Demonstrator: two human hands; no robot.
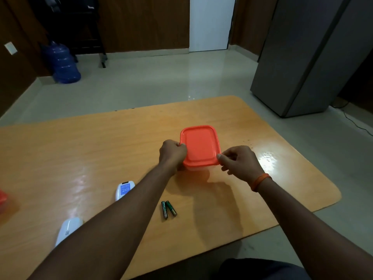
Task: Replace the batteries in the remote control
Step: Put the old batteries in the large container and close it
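A small plastic box with an orange lid (199, 145) stands in the middle of the wooden table (101, 150). My left hand (171, 153) grips the box at its left edge. My right hand (239, 159) pinches the lid's near right corner between thumb and fingers. Two green batteries (168, 209) lie side by side on the table, nearer to me than the box. A white remote (124, 188) lies back side up to their left, partly hidden by my left forearm. A white cover piece (68, 229) lies further left and nearer.
An orange object (3, 197) shows at the table's left edge. Beyond the table lies a pale floor with a blue water jug (63, 63) at the far left and a grey cabinet (306, 55) at the right. My knee (262, 269) is under the near edge.
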